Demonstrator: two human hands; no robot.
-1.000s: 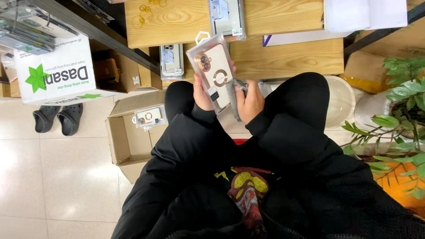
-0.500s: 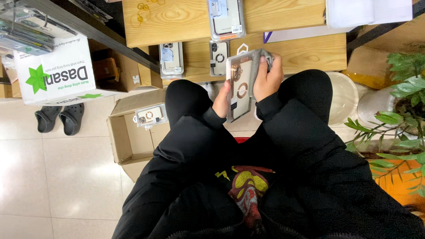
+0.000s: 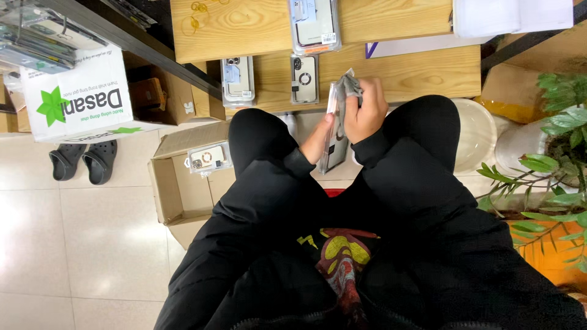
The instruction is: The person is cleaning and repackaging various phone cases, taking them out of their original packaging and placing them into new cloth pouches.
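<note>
From the head view, a flat clear-plastic phone case package is held edge-on, gripped from the left by the left hand. A crumpled grey cloth is pressed to it by the right hand, fingers curled tight. Just beyond the fingers, two similar packages lie on the smooth wooden shelf. Well left, an open cardboard box holds one more.
</note>
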